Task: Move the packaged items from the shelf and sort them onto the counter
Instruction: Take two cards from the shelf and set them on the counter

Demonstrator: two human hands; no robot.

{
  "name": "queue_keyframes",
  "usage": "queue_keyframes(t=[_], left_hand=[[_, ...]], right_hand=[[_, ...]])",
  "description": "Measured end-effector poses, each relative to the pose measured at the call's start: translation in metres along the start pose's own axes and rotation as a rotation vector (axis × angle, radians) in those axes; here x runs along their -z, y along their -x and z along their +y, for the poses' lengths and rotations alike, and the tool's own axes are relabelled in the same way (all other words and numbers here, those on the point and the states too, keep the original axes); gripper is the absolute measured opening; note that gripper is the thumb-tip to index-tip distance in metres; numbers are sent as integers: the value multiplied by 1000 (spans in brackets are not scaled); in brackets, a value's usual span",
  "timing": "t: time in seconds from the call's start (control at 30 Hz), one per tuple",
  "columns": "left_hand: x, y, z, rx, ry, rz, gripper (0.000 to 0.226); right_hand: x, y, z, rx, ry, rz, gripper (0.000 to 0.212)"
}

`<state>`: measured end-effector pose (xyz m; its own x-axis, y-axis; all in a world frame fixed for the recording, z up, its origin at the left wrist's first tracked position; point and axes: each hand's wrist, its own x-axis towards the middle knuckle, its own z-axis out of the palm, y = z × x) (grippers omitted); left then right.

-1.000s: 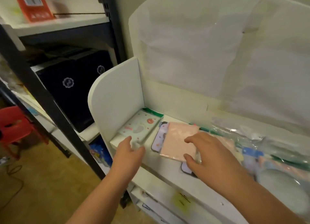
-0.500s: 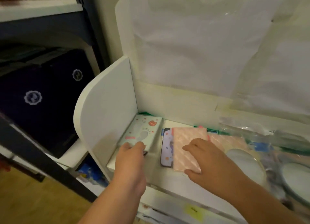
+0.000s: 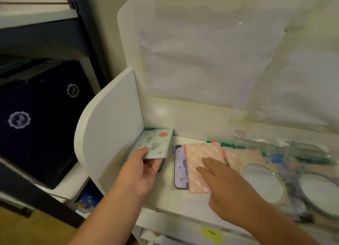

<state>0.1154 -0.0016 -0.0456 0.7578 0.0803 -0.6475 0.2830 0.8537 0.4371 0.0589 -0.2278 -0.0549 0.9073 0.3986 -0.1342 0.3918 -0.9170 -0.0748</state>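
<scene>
Head view: the white shelf (image 3: 165, 114) has an upright side panel (image 3: 110, 127) at its left end, and everything below is placed from that panel. Right against it, the left hand (image 3: 141, 173) pinches the near edge of a pale green packet (image 3: 156, 143), thumb on top and fingers curled beneath, so the near end is tipped up off the shelf. Just beyond that packet from the panel lies a purple packet (image 3: 179, 167), half covered by a pink quilted packet (image 3: 203, 164). The right hand (image 3: 227, 186) lies flat on the pink packet with fingers straight and slightly spread, pressing rather than gripping. Farther from the panel sit two round mirrors (image 3: 262, 182) in clear wrapping, amid more wrapped goods too blurred to name.

To do this step well, I judge the left hand should draw the green packet straight out along the panel, keeping it level so it does not catch. The right hand would need to curl under the pink packet's near edge, leaving the purple one behind.
</scene>
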Motion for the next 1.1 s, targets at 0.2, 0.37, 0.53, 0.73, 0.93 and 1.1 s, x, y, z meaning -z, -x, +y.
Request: queue_keyframes(t=[0.2,0.37,0.53,0.73,0.93,1.1], left_hand=[[8,5,3,35,-31,-48,30],[11,10,0,54,-12,-67,35],[6,18,-8,72,28,-109,31],[3,22,-14,83,25,-150,31],[2,29,-13,78,-7,-186,27],[4,43,-10,42,-59,-215,28]], right_hand=[[-7,3,0,-46,18,280,50],[2,6,-1,-175,8,498,29],[5,11,3,-356,-203,418,39],[18,9,-9,-560,-855,268,40],[20,-3,-13,-799,-1553,376,16],[28,8,-16,-738,-1627,476,37]])
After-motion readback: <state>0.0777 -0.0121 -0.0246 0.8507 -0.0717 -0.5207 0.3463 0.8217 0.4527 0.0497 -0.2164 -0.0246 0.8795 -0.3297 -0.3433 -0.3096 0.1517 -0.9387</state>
